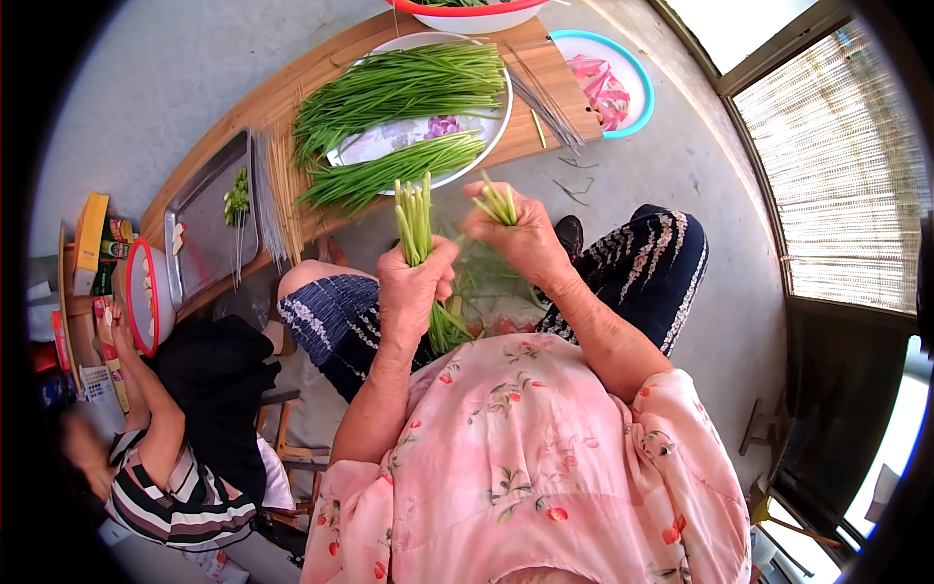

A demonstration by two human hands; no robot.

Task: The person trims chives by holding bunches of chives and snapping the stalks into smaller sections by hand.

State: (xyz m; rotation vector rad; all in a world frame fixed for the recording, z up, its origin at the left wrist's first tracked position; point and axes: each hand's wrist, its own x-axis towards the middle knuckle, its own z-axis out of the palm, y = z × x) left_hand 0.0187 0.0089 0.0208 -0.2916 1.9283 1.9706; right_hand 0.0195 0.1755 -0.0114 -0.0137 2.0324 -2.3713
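Well, left of the plate (379, 146) lay a tray (207, 229), and on the plate sat two heaps of greens (409, 88). On the person's side of the plate, the left hand (409, 282) had its fingers clenched around a bundle (413, 224) of stalks, while the right hand (527, 241), farther right, grasped a smaller bunch (497, 204) in curled fingers. A basin (638, 76) stood right of the plate.

Passage runs over the floor (632, 173), upper right of centre — wooden board (547, 63) above, right knee (671, 238) below, right hand (525, 237) obstructing the left side.
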